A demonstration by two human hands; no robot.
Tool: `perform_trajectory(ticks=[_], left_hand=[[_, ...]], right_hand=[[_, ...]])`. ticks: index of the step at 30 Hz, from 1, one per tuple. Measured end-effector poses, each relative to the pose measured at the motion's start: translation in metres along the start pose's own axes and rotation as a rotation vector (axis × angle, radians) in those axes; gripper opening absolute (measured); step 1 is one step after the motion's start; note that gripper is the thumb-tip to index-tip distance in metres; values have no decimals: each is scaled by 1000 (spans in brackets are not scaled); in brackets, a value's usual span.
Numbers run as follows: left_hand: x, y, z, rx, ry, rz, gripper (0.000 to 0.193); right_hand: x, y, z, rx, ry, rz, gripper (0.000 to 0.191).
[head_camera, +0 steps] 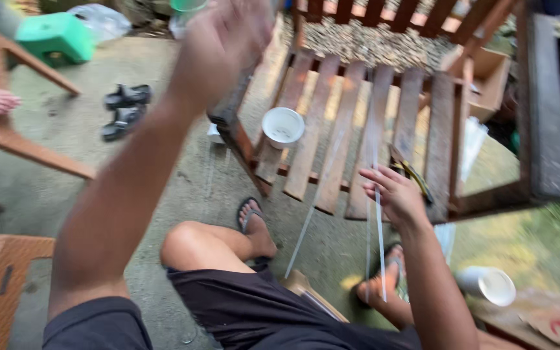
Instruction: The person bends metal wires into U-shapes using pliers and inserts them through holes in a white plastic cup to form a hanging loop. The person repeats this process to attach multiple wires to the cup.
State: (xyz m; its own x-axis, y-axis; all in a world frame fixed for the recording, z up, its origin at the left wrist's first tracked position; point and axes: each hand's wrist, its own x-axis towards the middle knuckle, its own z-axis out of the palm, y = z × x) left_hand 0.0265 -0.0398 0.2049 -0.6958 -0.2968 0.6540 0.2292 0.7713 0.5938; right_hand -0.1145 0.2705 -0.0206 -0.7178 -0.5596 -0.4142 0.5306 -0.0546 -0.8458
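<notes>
Thin pale strips strung between my raised left hand point(228, 32) and my low right hand point(393, 194).

My right grip pinches the pale strips point(378, 227) at about 4 o'clock, over the wooden slatted frame point(351, 123); my left, blurred up at 11 o'clock, I cannot tell whether clenched. The strips look light, limp and slick, best pinched flat near the ends. A white cup point(282, 126) sits on the slats.
</notes>
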Motion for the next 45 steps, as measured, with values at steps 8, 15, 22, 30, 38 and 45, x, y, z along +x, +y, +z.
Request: perform_trajectory(ticks=[8, 15, 22, 30, 38, 45], left_hand=[[-279, -37, 226, -955, -671, -1124, 66], [-278, 12, 229, -1347, -723, -1329, 48], [-302, -6, 229, -1313, -878, -1315, 43], [-304, 4, 213, -1284, -957, -1312, 50], [-321, -4, 211, -1330, -1002, -1274, 48], [-322, -6, 205, -1309, -1051, -1239, 45]], right_hand=[[-26, 23, -10, -28, -22, -18, 63], [-41, 15, 8, -762, 35, -377, 56], [-64, -119, 50, -1090, -287, -959, 67], [-35, -70, -16, -1439, 217, -908, 29], [-8, 9, -53, -1638, 503, -820, 68], [-1, 14, -49, -1807, 590, -892, 64]])
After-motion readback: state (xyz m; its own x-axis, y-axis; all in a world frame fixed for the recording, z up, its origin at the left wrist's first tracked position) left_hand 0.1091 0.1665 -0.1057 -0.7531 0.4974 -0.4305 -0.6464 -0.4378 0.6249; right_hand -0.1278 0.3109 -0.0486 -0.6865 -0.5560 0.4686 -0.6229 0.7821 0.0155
